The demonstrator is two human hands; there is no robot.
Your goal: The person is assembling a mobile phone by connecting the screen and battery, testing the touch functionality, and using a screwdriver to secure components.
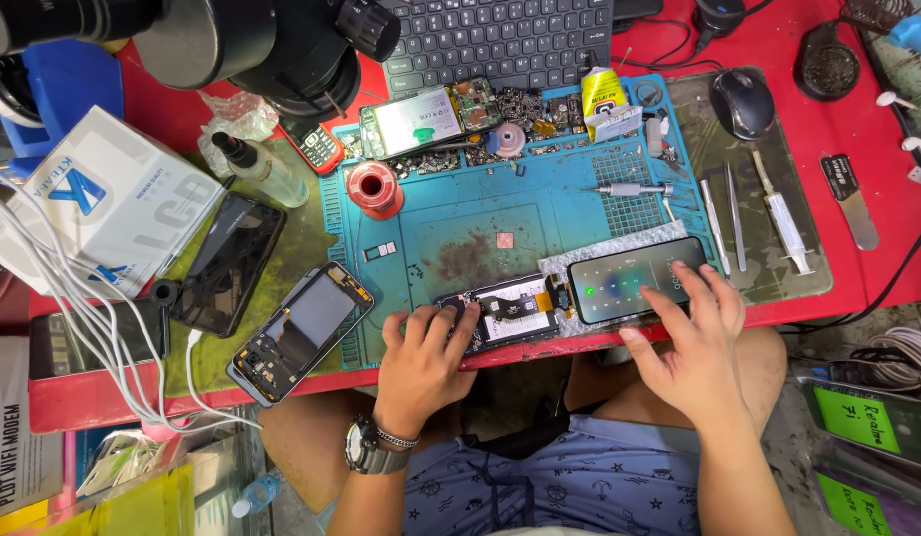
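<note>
1. Fingers [432,328] of the left hand [421,362] press flat, holding down the opened phone [500,316] at the blue mat's [450,223] front edge.
2. Joined by an orange ribbon, the glossy screen [634,281] is already lit, lying on bubble wrap.
3. Right hand [691,342] fingertips [701,283] rest spread on the glass; the phone is not yet closed.

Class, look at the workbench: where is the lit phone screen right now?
In the head view the lit phone screen lies on bubble wrap at the blue mat's front right edge, under the right hand's fingertips, beside the opened phone body.
</note>
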